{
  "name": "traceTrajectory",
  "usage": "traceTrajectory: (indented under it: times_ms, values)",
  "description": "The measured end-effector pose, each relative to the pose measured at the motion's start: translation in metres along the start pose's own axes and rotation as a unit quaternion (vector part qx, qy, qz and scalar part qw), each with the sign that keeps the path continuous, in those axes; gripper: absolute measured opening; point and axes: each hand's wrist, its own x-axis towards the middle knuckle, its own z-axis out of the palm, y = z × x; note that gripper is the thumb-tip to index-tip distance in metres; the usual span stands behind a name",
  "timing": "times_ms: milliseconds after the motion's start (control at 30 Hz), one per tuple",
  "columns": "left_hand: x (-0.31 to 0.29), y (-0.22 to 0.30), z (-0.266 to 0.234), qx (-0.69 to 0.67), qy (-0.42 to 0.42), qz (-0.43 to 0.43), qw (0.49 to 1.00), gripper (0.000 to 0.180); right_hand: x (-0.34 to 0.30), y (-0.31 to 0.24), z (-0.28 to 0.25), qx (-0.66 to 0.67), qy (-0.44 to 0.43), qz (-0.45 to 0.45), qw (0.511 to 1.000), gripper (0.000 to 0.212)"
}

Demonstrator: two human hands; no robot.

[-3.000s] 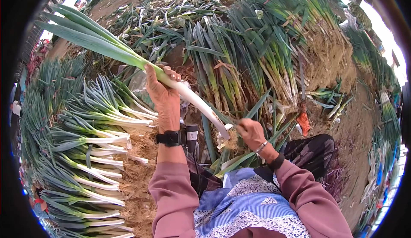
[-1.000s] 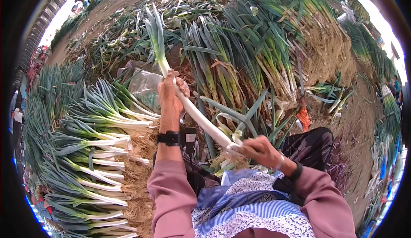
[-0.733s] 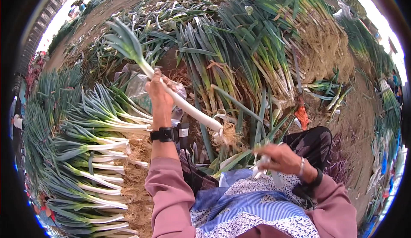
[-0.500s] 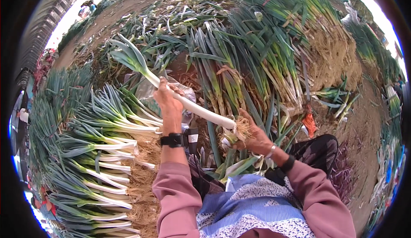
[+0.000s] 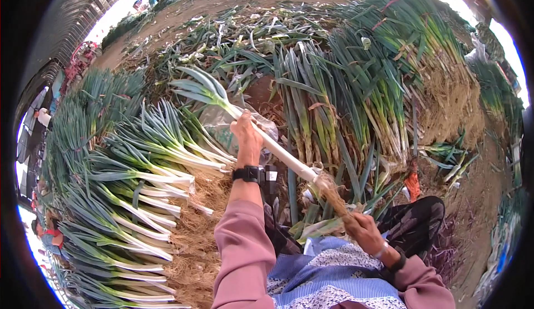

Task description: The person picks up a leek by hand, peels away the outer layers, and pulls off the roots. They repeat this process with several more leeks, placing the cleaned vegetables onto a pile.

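So one leek (image 5: 286, 159) is held up in the middle, slanting from far left to near right. Its shaft is clamped in the left hand (image 5: 248, 134), and its roots (image 5: 332, 195) are drawn into a brown tail, the end of which is gripped in the right hand (image 5: 364, 232). The white shaft looks pretty much bare already — just the roots are left on. On the left, a row of pale leeks (image 5: 161, 189) is laid out, white and tidy, roots on too, so a fair share seems done. Plenty is left, by the look of it — scruffier bundles (image 5: 306, 103) are laid at the far right. Leaf scraps (image 5: 233, 36) are strewn at the far side.
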Motion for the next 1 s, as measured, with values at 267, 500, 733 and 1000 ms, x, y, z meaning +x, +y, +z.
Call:
traceTrajectory:
  times_ms: [267,500,733,1000]
  values:
    - [0.026,0.019,0.004,0.056,0.045,0.048,0.996,0.035,0.005,-0.039,-0.063,0.12,0.015,0.28,0.952,0.025]
    - [0.024,0.006,-0.011,0.087,0.04,0.127,0.987,0.028,0.117,-0.013,0.022,-0.118,0.054,0.034,0.991,0.05]
    - [-0.022,0.031,-0.023,-0.085,0.009,0.111,0.99,0.017,0.094,0.021,0.037,-0.173,-0.073,-0.117,0.975,0.01]
    - [-0.023,0.192,-0.098,-0.077,0.146,0.187,0.968,0.008,0.005,0.09,-0.006,-0.21,-0.109,0.098,0.967,0.01]
